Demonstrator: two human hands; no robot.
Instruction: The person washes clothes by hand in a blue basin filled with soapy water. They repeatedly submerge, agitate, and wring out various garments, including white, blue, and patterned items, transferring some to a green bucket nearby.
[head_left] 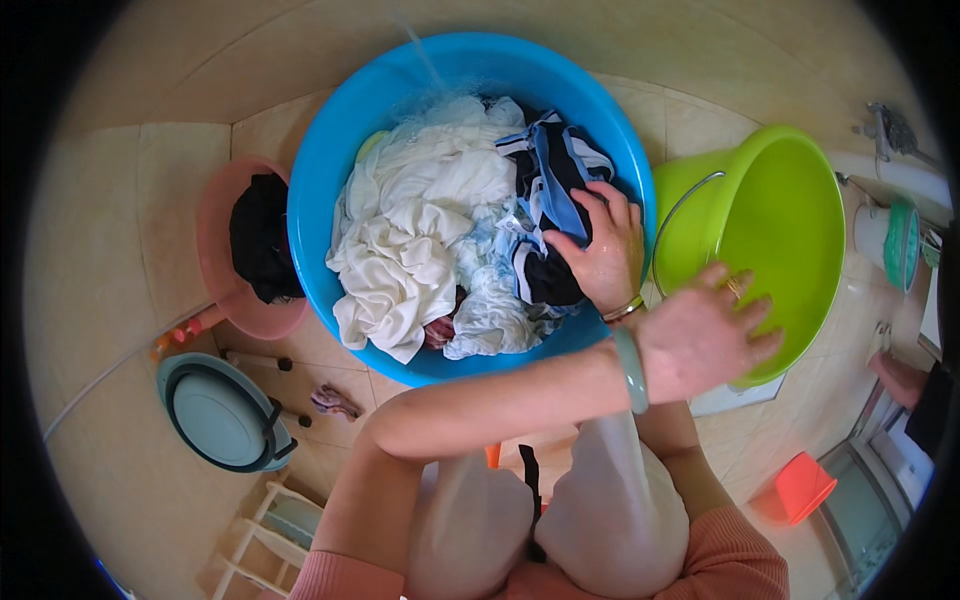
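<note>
A large blue basin (pixel 305 250) holds a wet heap of white clothes (pixel 405 240) and a blue, black and white striped garment (pixel 550 190). My right hand (pixel 605 250) lies on the striped garment, its thumb and fingers apart; a bracelet circles its wrist. Crossing over my right arm, my left arm reaches to the right. My left hand (pixel 710 330), slightly blurred, is in front of the lime green bucket (pixel 785 230) with its fingers spread and nothing in them. It wears a ring and a pale green bangle (pixel 630 370). The tilted bucket has a wire handle.
Water streams into the basin's far side. At left stand a pink basin (pixel 215 240) with dark cloth (pixel 262 240) and a grey-green basin (pixel 215 410). A small crumpled cloth (pixel 335 402) lies on the tiles. At right are an orange-red container (pixel 805 487) and another person's limb (pixel 895 378).
</note>
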